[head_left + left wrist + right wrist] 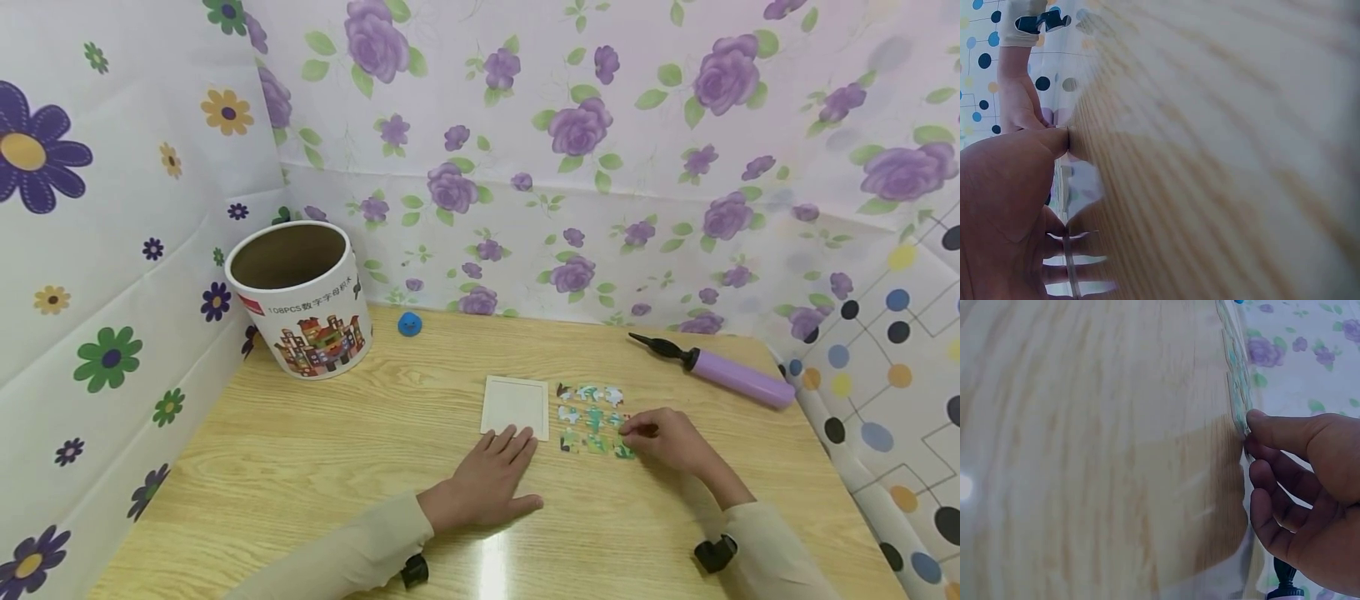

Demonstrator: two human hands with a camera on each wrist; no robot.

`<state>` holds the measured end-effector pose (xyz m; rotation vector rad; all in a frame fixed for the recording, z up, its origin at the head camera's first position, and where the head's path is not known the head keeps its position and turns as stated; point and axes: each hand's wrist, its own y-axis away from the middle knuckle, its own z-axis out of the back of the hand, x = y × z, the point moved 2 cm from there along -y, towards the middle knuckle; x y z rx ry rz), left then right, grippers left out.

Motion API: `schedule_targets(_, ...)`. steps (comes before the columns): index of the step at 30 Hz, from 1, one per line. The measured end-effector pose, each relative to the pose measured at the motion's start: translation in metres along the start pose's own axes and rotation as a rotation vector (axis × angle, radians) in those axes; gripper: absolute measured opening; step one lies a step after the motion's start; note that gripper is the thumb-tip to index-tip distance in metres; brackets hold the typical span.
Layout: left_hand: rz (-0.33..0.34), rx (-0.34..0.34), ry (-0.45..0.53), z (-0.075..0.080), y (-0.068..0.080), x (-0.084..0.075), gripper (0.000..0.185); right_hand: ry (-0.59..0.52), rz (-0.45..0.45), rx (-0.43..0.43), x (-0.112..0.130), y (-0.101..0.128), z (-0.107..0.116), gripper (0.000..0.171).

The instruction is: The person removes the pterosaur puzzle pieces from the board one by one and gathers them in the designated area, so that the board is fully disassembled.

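Puzzle pieces (592, 418) lying in loose grid on table (315, 467), just right of pale puzzle tray (515, 407). I am pinching lower-right piece with right hand (667, 439), fingers (1272, 431) curled on its edge. Left hand (491, 481) resting flat, fingers straight, tips touching tray's near edge. Step judged: picking first piece; next move needing lift toward tray. Cardboard tub (302, 298), blue knob (409, 324), purple pump (720, 370) standing well apart; nothing blocking path.
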<state>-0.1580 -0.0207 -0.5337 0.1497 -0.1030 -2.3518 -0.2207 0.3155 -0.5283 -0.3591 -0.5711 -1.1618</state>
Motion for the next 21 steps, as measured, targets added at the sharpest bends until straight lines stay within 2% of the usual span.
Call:
schedule_targets(6, 0.006, 0.006, -0.007, 0.001, -0.001, 0.001, 0.085, 0.003, 0.030, -0.027, 0.009, 0.000, 0.006, 0.011)
schedule_targets(12, 0.000, -0.014, -0.017, 0.000, -0.002, 0.001, 0.085, -0.003, 0.052, -0.068, 0.021, -0.003, 0.014, 0.026)
schedule_targets(16, -0.006, -0.033, 0.046, 0.004, -0.001, 0.001, 0.083, -0.031, 0.064, -0.089, 0.029, -0.007, 0.016, 0.035)
schedule_targets(19, 0.020, -0.048, 0.123, 0.009, 0.003, 0.006, 0.082, -0.054, 0.072, -0.118, 0.034, -0.011, 0.015, 0.039)
schedule_targets(21, 0.047, -0.081, 0.140, 0.012, 0.006, 0.014, 0.082, -0.066, 0.079, -0.145, 0.037, -0.013, 0.014, 0.041)
